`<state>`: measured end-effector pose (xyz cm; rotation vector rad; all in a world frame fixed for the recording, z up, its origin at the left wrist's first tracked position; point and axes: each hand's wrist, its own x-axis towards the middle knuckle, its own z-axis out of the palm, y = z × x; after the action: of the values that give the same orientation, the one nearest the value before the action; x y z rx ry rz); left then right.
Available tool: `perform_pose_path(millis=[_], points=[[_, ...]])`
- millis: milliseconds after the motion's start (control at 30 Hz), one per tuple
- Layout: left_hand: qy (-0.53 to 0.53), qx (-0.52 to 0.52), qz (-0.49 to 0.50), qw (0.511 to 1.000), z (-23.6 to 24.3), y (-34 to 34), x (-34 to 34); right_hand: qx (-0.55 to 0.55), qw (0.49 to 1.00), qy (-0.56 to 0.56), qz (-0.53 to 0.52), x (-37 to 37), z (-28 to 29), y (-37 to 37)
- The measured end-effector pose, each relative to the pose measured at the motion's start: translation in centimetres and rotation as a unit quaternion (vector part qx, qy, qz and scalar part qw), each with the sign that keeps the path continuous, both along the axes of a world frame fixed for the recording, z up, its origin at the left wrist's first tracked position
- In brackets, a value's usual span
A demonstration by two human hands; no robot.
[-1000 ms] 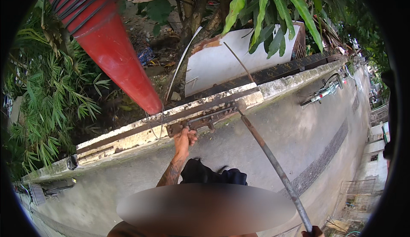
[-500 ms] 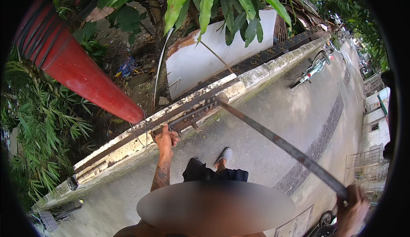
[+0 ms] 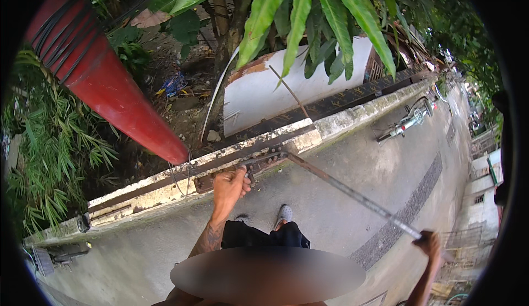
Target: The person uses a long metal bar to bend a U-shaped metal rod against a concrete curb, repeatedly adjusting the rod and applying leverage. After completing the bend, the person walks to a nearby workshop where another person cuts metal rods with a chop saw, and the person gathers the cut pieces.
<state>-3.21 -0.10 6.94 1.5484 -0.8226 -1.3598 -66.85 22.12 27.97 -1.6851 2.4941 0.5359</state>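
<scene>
My left hand (image 3: 229,189) is closed with thumb and fingers pinched on a thin metal rod (image 3: 263,158). The rod lies along a rusty steel plate with pegs (image 3: 268,163) on top of a low wall. My right hand (image 3: 430,245), at the lower right, grips the near end of a long metal bar (image 3: 352,192). From there the bar slants up and left, its far end resting among the pegs beside the rod. My left fingers hide the rod's near end.
The low concrete wall (image 3: 344,120) runs diagonally across. A red post (image 3: 135,105) with black wires rises beyond it at left. Leaves (image 3: 336,25) hang over a white panel (image 3: 253,99). A bicycle (image 3: 405,123) stands on the pavement at right.
My left hand has shifted right along the plate, nearer the pegs. My right hand has moved away from me and slightly left, swinging the bar with it. The view has shifted slightly.
</scene>
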Motion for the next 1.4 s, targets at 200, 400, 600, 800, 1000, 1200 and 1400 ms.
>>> perform_pose_path(millis=[200,400,600,800,1000,1200,1400], points=[[0.050,0.192,-0.214,0.957,3.0,-1.5,2.3,-0.047,0.949,-0.281,-0.134,2.5,-24.6,15.2],[-0.106,0.280,-0.377,0.876,1.9,-9.3,-0.8,-0.136,0.945,-0.277,-0.111,4.0,-31.8,15.8],[-0.470,0.213,-0.318,0.795,0.6,-9.4,-8.4,-0.110,0.925,-0.349,-0.101,1.0,-31.3,10.5],[-0.399,0.078,-0.091,0.909,3.5,-1.5,-9.1,-0.140,0.933,-0.332,0.003,-7.3,-32.9,-1.3],[-0.161,0.105,0.206,0.959,-2.7,4.0,-13.3,-0.182,0.933,-0.184,0.248,-18.4,-29.0,-31.7],[-0.023,0.135,0.357,0.924,-9.4,5.5,-18.7,-0.155,0.887,-0.123,0.416,-19.5,-20.1,-54.7],[-0.030,0.144,0.410,0.900,-10.7,4.3,-19.9,-0.104,0.888,-0.073,0.442,-16.4,-19.3,-63.2]])
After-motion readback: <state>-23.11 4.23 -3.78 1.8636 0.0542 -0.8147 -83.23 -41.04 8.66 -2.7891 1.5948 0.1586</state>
